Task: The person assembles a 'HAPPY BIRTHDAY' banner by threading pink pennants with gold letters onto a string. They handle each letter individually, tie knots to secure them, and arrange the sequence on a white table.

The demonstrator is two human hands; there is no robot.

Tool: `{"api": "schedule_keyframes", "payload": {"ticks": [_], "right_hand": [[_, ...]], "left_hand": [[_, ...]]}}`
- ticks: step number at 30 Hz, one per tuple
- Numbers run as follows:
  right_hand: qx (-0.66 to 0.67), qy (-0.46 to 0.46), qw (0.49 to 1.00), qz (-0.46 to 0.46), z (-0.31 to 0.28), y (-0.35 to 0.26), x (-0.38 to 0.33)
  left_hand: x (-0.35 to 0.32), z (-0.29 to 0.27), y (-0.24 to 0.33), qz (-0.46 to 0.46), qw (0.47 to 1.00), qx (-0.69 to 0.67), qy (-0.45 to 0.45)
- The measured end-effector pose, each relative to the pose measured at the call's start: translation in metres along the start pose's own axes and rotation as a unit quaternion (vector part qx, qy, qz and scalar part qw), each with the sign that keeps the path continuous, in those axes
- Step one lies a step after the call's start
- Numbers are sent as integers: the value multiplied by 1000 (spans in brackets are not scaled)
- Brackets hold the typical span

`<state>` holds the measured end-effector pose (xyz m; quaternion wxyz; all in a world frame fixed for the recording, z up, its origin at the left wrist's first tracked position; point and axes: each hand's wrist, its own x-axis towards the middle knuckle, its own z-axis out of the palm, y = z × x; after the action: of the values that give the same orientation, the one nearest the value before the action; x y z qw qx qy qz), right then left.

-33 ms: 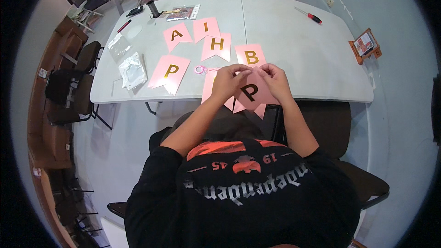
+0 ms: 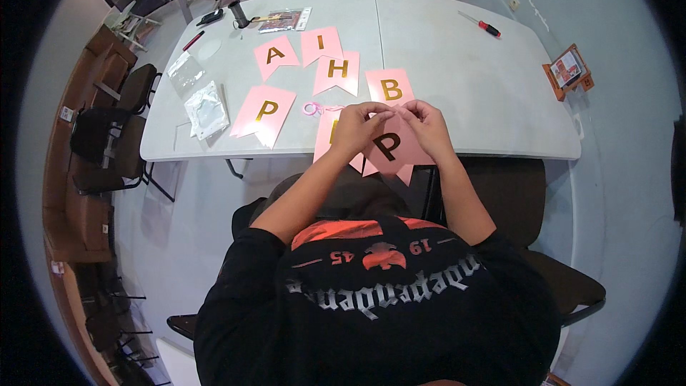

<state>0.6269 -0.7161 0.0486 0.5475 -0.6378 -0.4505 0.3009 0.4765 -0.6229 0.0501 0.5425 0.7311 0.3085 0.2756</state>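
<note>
Pink pennant (barely shifted since earlier) stays pinched at its top by both hands.

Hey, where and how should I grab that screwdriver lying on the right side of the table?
Take the screwdriver by its thick red-and-black handle, probably best with your right hand once it's free of the pink pennant. Come from the near right: the screwdriver lies flat, handle toward that side, thin shaft pointing away and leftward.
</note>
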Motion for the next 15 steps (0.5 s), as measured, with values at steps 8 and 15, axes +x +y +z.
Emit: {"api": "schedule_keyframes", "payload": {"ticks": [8,15], "right_hand": [[83,-86,984,132,0,3,9],[380,-149,884,229,-2,5,7]], "left_hand": [[7,-5,-13,25,999,15,-43],[7,-12,-7,77,993,-43,-82]]}}
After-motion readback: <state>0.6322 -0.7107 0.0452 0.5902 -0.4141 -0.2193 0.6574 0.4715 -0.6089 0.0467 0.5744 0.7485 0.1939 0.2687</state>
